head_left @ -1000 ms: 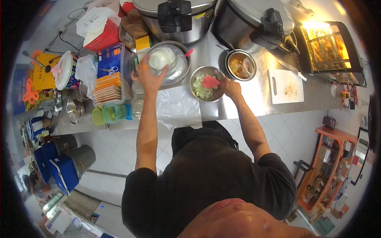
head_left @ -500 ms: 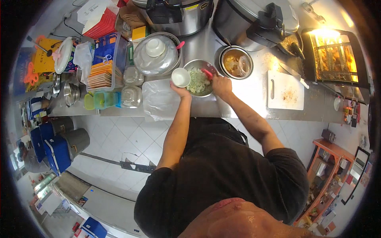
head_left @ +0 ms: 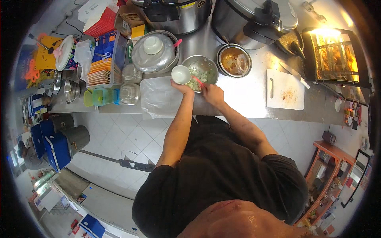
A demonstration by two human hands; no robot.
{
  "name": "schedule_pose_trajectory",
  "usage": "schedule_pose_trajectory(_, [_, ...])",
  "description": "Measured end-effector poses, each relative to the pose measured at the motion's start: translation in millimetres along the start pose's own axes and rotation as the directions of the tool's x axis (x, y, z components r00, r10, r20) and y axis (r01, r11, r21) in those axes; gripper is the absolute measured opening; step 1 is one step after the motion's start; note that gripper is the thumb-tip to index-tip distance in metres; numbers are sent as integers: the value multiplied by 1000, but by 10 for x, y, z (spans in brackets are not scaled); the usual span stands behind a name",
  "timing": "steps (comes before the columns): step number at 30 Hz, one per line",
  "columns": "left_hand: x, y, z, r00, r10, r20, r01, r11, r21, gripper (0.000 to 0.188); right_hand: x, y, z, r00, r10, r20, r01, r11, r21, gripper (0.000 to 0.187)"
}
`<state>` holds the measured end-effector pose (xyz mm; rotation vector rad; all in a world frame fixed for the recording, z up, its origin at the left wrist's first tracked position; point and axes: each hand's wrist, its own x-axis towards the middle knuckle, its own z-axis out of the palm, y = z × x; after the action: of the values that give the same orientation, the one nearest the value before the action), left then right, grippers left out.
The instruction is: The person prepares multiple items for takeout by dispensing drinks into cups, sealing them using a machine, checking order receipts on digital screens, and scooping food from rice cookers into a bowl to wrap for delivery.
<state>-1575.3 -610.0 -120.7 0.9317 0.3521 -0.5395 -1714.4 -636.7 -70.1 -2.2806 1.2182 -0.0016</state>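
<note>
Now, left hand holding white cup, right hand at steel bowl

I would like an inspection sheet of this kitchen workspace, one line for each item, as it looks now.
Surface: steel counter, partly covered by a clear plastic sheet.
Job's things: small white cup held at the rim of a steel bowl of chopped pale-green food; pink spoon in the bowl.
Clutter: lidded pot, second bowl with orange sauce, white cutting board, glass jars, rice cookers.
Grippers: left hand holds the cup; right hand holds the spoon.
Cables: dark cords at the far left corner.
Surroundings: white tiled floor, blue bins, lit display oven.
</note>
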Motion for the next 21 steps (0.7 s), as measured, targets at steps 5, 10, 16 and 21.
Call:
schedule_pose_trajectory(5, [-55,151,-36,997,22,71,-21,1000,-5,67,550,536,-99,965,-11,264,-186,681,708,27])
schedule_pose_trajectory(10, [143,404,-354,960,198,197,-249,926,282,57,841,861,-503,962,-30,271,-108,871,479,28])
schedule_pose_trajectory(16, [20,200,52,919,59,389,-297,752,588,53,773,459,-1158,988,-139,75,130,985,112,30])
schedule_pose_trajectory(21, [-125,-137,462,813,-574,96,553,813,181,58,199,-197,-812,913,-361,-187,205,806,-555,38])
